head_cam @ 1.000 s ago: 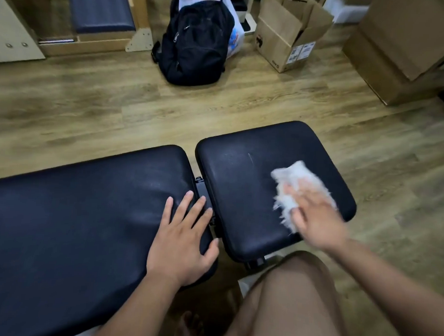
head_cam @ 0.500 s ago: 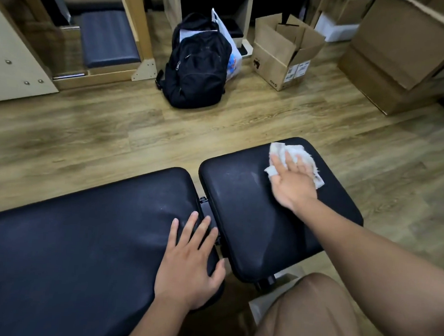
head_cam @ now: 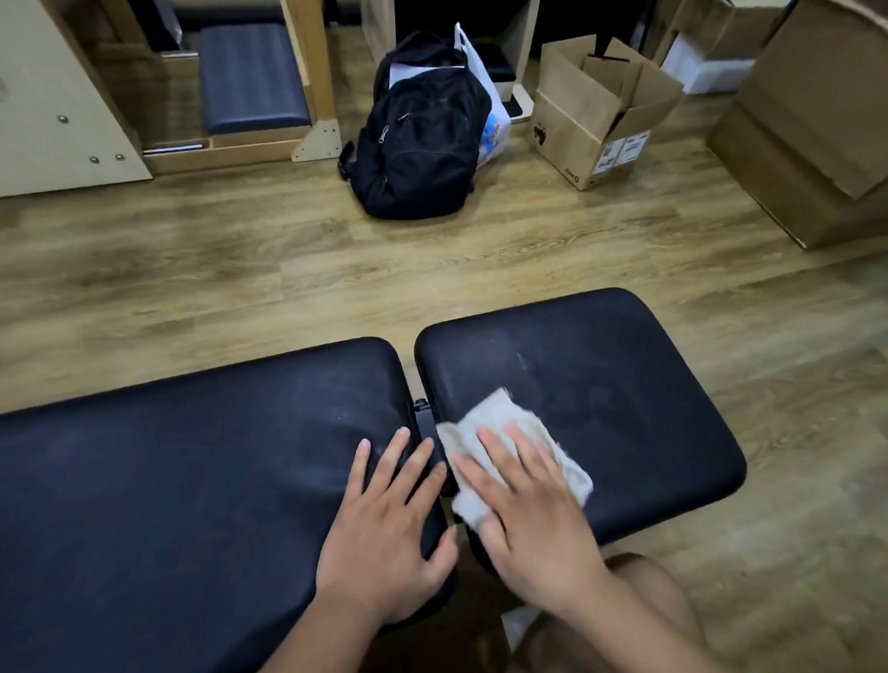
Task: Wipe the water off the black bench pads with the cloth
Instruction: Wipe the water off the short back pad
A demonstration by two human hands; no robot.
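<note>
Wiping hand: the right hand [head_cam: 530, 516] lies flat on the cloth [head_cam: 499, 411], fingers straight and slightly spread, pressing it onto the pad without curling round it.
Cloth: white and crumpled, on the near left corner of the short pad [head_cam: 625, 376], just beside the gap between the pads; its edges show beyond the fingertips on the far side and to the right.
Bracing hand: the left hand [head_cam: 385, 529] rests palm down on the near right end of the long pad [head_cam: 167, 476], fingers straight and apart, holding nothing.
Pads: both black, the long one left, the short one right, with a black bracket [head_cam: 420, 404] in the narrow gap; dull streaks mark both, though whether they are wet cannot be told.
Person: a bare knee [head_cam: 650, 584] shows near, under the right forearm.
Floor: wood-look planks [head_cam: 229, 273]; on the far side stands a black backpack [head_cam: 421, 139], with an open cardboard box [head_cam: 597, 123] to its right.
</note>
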